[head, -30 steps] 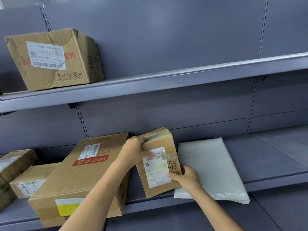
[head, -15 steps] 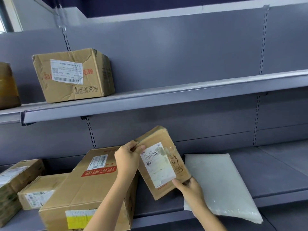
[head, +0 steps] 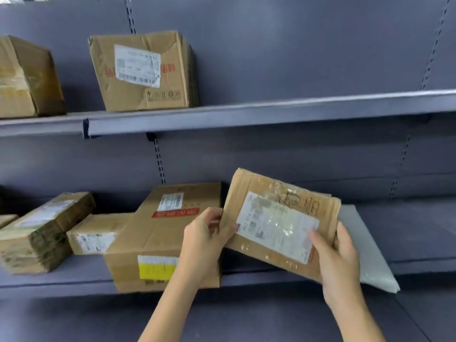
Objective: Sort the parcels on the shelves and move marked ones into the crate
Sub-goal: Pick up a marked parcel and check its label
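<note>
Cardboard parcel [head: 278,218] gripped at both ends by left hand [head: 206,239] and right hand [head: 338,257].

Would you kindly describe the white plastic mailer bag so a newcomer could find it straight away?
Look at the lower shelf, to the right of the big box with the yellow sticker. The mailer bag lies flat behind the right hand, overhanging the shelf's front edge. It is the only soft white parcel among brown cardboard.
</note>
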The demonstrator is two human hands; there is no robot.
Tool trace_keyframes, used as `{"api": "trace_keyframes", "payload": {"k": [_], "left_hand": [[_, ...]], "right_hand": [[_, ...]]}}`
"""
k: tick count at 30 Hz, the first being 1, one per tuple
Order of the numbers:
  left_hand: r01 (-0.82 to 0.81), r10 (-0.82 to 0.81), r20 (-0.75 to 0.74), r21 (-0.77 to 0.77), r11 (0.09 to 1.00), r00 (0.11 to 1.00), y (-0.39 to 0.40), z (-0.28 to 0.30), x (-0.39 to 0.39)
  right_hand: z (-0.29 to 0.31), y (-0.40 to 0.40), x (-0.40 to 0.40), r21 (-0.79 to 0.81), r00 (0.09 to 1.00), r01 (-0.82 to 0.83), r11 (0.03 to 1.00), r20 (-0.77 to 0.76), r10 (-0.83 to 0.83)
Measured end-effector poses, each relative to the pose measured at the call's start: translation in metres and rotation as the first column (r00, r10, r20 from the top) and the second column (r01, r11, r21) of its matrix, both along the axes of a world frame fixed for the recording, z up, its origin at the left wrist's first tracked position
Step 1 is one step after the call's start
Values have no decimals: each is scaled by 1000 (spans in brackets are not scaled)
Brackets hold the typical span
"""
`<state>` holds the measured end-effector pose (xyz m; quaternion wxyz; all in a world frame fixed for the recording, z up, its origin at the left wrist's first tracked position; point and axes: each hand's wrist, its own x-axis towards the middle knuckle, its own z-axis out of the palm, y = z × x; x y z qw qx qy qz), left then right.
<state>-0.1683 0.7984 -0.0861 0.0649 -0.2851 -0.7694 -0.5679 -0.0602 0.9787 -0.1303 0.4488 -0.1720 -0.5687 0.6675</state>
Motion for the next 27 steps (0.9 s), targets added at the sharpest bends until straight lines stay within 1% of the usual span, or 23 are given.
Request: {"api": "trace_keyframes", "payload": {"k": [3, 5, 8, 11, 14, 16, 19, 22, 27], "left_hand": [[46, -53, 104, 68, 997, 993, -19, -20, 15], [85, -104, 150, 129, 988, 983, -34, -36, 28], [119, -167, 223, 217, 969, 960, -58, -58, 44], [114, -183, 283, 245, 963, 941, -81, -74, 56], [95, -178, 317, 262, 960, 932, -103, -89, 68], [86, -180, 328, 280, 956, 927, -118, -98, 79], [72, -195, 378, 314, 947, 905, -137, -112, 99], [27, -158, 432, 293, 956, 888, -153, -129, 122], [-132, -6, 541, 217, 967, 841, -174, -164, 156]], "right_hand": [[-3, -19, 17, -42, 997, -72, 997, 36, 74], [-12, -40, 28, -52, 993, -93, 994, 68, 96], [-30, -73, 46, -79, 990, -73, 994, 115, 82], [-49, -105, 62, -135, 986, -22, 991, 161, 44], [-68, -133, 77, -135, 975, 42, 990, 223, -11], [-78, -145, 87, -124, 969, 46, 991, 245, -14], [-89, -155, 99, -105, 960, 5, 994, 279, 25], [-96, -159, 108, -101, 938, -70, 992, 332, 100], [-112, -162, 112, -119, 882, -201, 972, 410, 232]]}}
